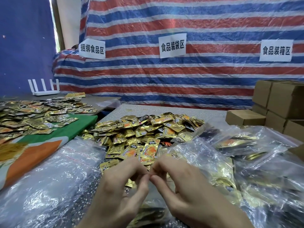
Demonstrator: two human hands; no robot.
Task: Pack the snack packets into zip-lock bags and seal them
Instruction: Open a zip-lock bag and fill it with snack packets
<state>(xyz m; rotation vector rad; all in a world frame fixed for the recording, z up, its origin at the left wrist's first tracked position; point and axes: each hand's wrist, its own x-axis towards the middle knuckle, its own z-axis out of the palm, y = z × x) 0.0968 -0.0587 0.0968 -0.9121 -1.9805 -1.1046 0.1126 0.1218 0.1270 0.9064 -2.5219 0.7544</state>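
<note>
A heap of gold snack packets (148,129) covers the middle of the speckled table (164,109). My left hand (121,186) and my right hand (182,183) meet low in the view, fingertips pinching the top edge of a clear zip-lock bag (149,213) that holds gold packets; the bag is mostly hidden beneath my hands. A stack of empty zip-lock bags (54,175) lies at the left. Filled zip-lock bags (246,153) are piled at the right.
A second spread of gold packets (36,114) lies on the left table over a green and orange cloth (54,137). Cardboard boxes (279,102) stand at the right rear. A white router (45,89) sits at the back left. A striped tarp hangs behind.
</note>
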